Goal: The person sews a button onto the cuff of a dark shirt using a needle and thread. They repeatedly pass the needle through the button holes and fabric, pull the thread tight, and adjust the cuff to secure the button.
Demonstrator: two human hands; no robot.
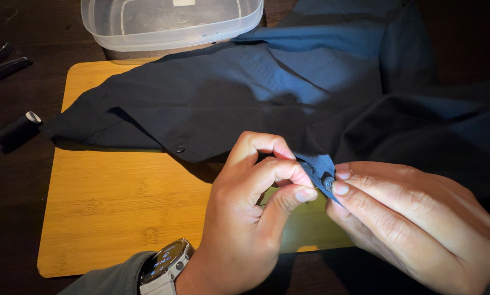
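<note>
A dark navy shirt (288, 87) lies spread over a bamboo board (114, 202). My left hand (250, 213) pinches a folded edge of the shirt's fabric from the left, thumb and fingers curled tight. My right hand (414, 218) grips the same fold from the right, its fingertips pressed on a small dark button (328, 182) on the cloth. A second button (179, 148) shows on the shirt's edge further left. I cannot make out a needle or thread between the fingers. A watch (165, 265) sits on my left wrist.
A clear plastic container (168, 22) stands at the back, partly on the board. A spool of black thread (15, 130) lies at the left on the dark table. Dark-handled tools (4, 65) lie at the far left.
</note>
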